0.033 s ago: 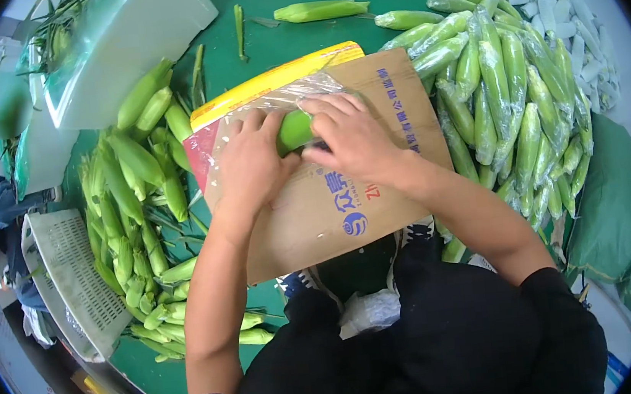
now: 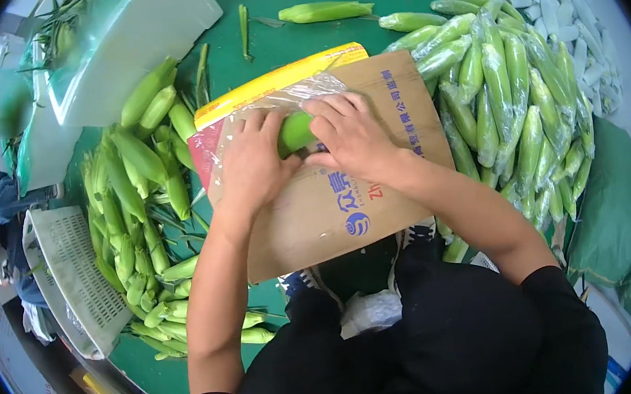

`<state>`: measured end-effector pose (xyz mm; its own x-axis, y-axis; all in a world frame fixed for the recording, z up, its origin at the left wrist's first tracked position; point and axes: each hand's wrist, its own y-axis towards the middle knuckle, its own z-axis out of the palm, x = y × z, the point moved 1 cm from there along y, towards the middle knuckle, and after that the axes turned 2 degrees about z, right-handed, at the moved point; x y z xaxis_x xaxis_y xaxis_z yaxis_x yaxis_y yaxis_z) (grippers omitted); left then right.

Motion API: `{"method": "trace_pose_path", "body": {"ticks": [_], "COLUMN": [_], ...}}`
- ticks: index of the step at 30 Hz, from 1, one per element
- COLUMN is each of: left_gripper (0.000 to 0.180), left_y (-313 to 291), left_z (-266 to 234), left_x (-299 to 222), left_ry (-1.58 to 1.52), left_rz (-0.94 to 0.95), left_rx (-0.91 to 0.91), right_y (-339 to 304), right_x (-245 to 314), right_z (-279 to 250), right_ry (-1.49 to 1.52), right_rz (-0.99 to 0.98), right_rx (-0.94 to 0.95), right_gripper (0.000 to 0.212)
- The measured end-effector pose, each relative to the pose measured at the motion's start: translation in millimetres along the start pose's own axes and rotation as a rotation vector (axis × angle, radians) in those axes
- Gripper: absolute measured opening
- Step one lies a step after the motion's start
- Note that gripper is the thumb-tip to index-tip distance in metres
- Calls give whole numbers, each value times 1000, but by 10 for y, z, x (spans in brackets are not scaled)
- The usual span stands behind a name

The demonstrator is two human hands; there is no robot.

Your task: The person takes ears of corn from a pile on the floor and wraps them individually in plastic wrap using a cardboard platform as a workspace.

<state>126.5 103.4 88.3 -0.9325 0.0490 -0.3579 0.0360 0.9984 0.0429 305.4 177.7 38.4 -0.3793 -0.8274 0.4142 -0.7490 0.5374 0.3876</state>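
Note:
A green ear of corn in its husk (image 2: 294, 132) lies across a brown cardboard sheet (image 2: 297, 241) above my knees. My left hand (image 2: 256, 157) is closed over its left end, fingers bent. From the other side my right hand (image 2: 351, 133) grips the right end, thumb toward me. Between the two hands only the middle of the ear shows. Clear plastic film (image 2: 323, 85) lies at the far side of the cardboard, partly under my fingers. A yellow-edged printed sheet (image 2: 280, 83) sticks out beyond it.
Loose unwrapped corn (image 2: 144, 157) is heaped on the left, near a white plastic basket (image 2: 83, 291) and a white foam box (image 2: 138, 46). Film-wrapped ears (image 2: 499, 78) pile up on the right. Behind them lie pale net sleeves (image 2: 583, 38), with a green sack (image 2: 614, 219) nearer.
The whole view has shifted very slightly. Both hands keep the same hold on the ear of corn; my right fingers have moved barely, if at all.

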Motion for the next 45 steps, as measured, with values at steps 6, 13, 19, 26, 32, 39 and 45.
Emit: {"method": "trace_pose_path", "body": {"ticks": [6,13,19,26,32,39,45], "left_gripper": [60,7,4,35,36,92,58], "left_y": [-1086,-1060,-894,-2,825,-28,-516], "left_z": [118,326,164,389,-37,-19,-188], "left_x": [737,635,-320,129,876,137,-120], "left_ry": [-299,-149,-330,198,-171,399,130], "left_rz": [-132,-427,-158,-153,-498,21,-9], "left_rx": [-260,-680,-648,-325,-307,-76,60], "right_y": [51,116,-50,286,724,754,650], "right_x": [-215,-47,71,-175,-293,-257,187], "right_z": [92,-185,-266,-157,135,-5,-486], "right_ry": [-334,-167,117,228,-228,28,174], "right_rz": [-231,29,-289,163,-354,14,125], "right_rx": [34,179,461,11,27,614,1082], "right_gripper": [81,68,61,58,66,70,61]}}
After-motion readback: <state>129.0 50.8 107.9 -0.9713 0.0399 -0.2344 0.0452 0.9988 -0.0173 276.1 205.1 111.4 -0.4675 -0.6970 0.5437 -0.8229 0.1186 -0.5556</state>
